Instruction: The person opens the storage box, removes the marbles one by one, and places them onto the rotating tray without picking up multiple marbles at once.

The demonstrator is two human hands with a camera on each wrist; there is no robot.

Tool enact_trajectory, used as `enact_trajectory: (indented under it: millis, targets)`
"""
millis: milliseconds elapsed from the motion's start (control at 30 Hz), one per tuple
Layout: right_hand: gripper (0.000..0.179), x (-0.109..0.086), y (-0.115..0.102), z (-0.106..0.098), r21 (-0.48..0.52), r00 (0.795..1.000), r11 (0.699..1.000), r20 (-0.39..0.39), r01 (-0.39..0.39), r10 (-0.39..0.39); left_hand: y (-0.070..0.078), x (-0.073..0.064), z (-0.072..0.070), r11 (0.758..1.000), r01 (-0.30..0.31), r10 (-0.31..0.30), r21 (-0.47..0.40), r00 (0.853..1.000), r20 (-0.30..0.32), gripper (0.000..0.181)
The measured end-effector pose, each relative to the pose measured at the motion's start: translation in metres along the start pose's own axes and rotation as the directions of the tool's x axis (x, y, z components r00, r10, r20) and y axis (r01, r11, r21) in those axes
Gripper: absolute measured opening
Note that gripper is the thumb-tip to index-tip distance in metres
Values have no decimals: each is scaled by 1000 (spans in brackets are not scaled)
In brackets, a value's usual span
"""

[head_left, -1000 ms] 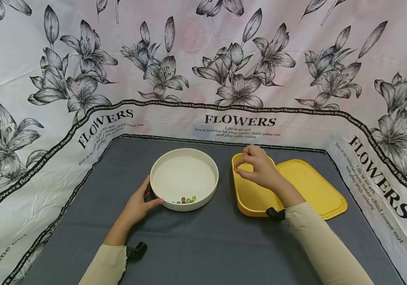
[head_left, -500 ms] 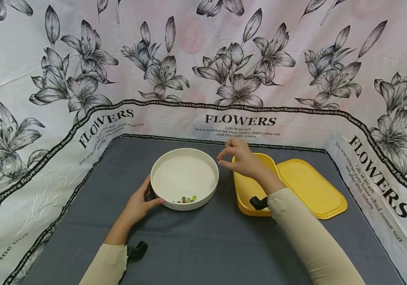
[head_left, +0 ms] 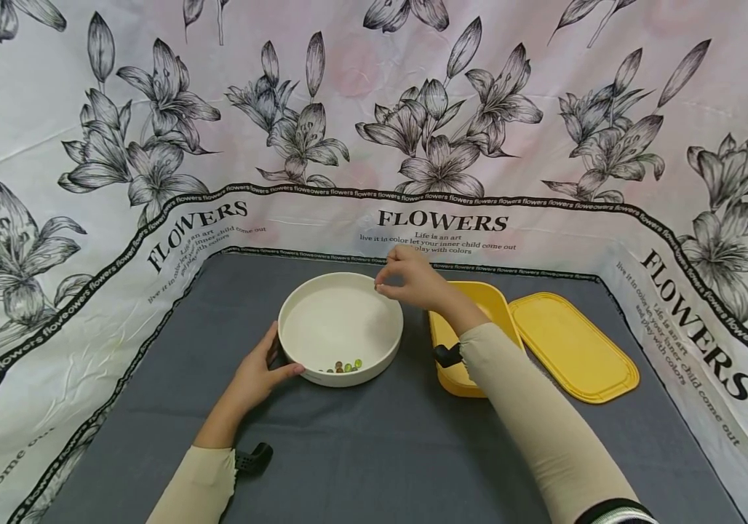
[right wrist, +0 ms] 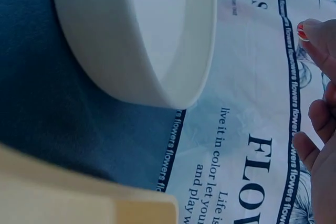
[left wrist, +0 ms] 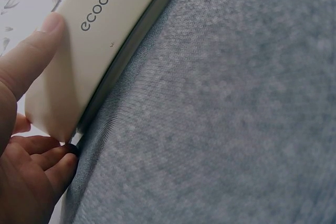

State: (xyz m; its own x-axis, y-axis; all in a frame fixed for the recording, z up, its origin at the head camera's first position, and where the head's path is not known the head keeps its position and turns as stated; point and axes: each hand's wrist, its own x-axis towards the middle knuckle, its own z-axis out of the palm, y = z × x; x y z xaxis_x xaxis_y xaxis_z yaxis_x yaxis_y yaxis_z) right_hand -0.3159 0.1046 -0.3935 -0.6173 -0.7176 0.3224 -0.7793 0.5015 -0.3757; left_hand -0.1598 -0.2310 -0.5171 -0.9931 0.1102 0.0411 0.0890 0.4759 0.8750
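Note:
A round white bowl (head_left: 341, 320) stands on the grey cloth, with several small glass marbles (head_left: 348, 365) in green and brown gathered at its near side. My left hand (head_left: 255, 378) grips the bowl's left side; in the left wrist view the thumb (left wrist: 39, 48) lies on the outer wall by the "ecoco" lettering and the fingers (left wrist: 50, 161) reach the bottom edge. Above the bowl's right rim, my right hand (head_left: 416, 280) pinches a red and white marble (right wrist: 303, 31) between thumb and index finger. The other right fingers are curled.
Right of the bowl is a yellow box (head_left: 472, 389), partly hidden beneath my right forearm. Its yellow lid (head_left: 577, 346) lies flat beside it. Behind the table hangs a white curtain (head_left: 321, 225) printed with flowers and lettering.
My right hand has moved left, from over the yellow box to above the bowl's right rim, carrying the pinched marble. The left hand stays on the bowl.

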Motion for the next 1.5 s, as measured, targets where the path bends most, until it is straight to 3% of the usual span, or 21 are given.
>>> enact_trajectory:
  millis: [433,633,767,1333,1500]
  targets:
    - [14,35,7,29,42,995,997,85,-59,55,-2,3,1,1000,-8,8,-1,1000,-19,116]
    - [15,45,6,40,41,980,991,158,-125,117,-1,2,0,1000,2,-1,1,1000,-18,115]
    - [14,51,4,45,41,977,991,176,-126,117,0,1,1,1000,8,-8,-3,1000,-17,114]
    - [21,56,4,58,-1,953,982,244,-187,181,1,2,0,1000,4,-4,-15,1000,-16,114]
    - [22,54,4,55,8,956,986,247,-166,159,0,2,1,1000,3,-3,-16,1000,-12,115]
